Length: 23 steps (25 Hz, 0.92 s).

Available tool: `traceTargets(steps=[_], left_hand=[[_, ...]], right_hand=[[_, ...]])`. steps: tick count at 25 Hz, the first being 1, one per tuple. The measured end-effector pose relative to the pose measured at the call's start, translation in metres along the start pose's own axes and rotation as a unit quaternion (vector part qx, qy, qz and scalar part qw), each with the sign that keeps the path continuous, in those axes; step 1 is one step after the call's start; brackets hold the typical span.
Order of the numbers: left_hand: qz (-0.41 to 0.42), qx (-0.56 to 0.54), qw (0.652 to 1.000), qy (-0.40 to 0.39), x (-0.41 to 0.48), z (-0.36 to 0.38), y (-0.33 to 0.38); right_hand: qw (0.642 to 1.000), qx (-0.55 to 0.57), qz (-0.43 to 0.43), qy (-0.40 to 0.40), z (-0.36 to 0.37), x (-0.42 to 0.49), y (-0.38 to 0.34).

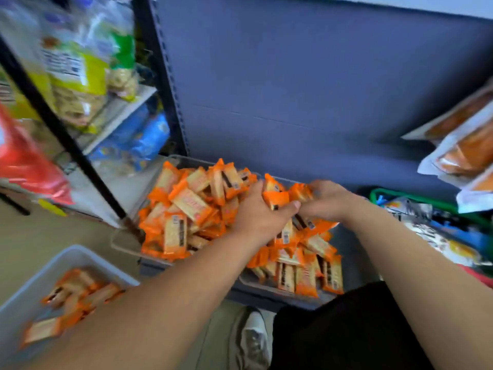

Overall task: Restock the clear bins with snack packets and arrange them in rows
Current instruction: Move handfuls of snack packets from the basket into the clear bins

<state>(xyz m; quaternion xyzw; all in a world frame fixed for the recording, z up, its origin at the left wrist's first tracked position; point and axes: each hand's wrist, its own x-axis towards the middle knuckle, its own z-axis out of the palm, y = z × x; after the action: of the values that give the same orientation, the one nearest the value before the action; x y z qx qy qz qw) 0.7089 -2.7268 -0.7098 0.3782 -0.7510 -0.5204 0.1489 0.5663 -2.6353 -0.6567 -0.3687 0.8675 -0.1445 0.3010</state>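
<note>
The fingers (pixel 289 206) of a person's left hand (pixel 256 209) are curling round a bunch of orange snack packets (pixel 276 198). The right hand (pixel 328 198) is gripping the same bunch from the other side, its fingers clamped on the wrappers, and the two hands are touching. They are holding the bunch just above a loose heap of packets (pixel 186 204), which is filling the left clear bin (pixel 120 241) to above its rim.

Just beside it, a second clear bin (pixel 250 280) is holding more of the same packets. Those at its near edge are standing upright side by side in a front row (pixel 306 280). Both bins are sitting at the foot of a blue-grey back panel (pixel 293 89).

At lower left, a pale tub (pixel 77 252) is lying on the floor with a few blurred orange packets in it. A black upright (pixel 66 140) is separating the bins from neighbouring shelves. Bagged snacks (pixel 77 84) and blue packs (pixel 144 140) are showing there out of focus. At right, white pouches (pixel 464 145) with orange contents are leaning into view. A pale shoe (pixel 256 337) is showing on the floor below the arms.
</note>
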Motion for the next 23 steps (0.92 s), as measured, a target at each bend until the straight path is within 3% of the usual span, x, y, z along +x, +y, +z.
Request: traceTargets(steps=[3,8,12,17,20,23], left_hand=[[-0.045,0.058,0.997,-0.035,0.018,0.033,-0.022],[-0.065,0.06,0.994,-0.064,0.023,0.03,-0.039],[-0.043,0.012,0.998,-0.05,-0.001,-0.002,-0.035],[-0.017,-0.048,0.999,0.007,-0.067,-0.08,-0.066],[-0.028,-0.061,0.994,0.081,-0.11,-0.138,-0.113],[-0.092,-0.038,0.98,0.17,-0.143,-0.195,-0.178]], right_hand=[[0.995,-0.022,0.023,-0.092,0.004,0.022,0.024],[0.995,-0.052,0.079,-0.04,0.027,0.044,0.047],[0.988,-0.12,0.084,-0.051,0.036,0.037,0.029],[0.972,-0.23,-0.04,0.019,0.059,-0.015,-0.061],[0.959,-0.239,-0.148,0.035,0.111,-0.05,-0.129],[0.954,-0.185,-0.228,-0.067,0.191,-0.058,-0.192]])
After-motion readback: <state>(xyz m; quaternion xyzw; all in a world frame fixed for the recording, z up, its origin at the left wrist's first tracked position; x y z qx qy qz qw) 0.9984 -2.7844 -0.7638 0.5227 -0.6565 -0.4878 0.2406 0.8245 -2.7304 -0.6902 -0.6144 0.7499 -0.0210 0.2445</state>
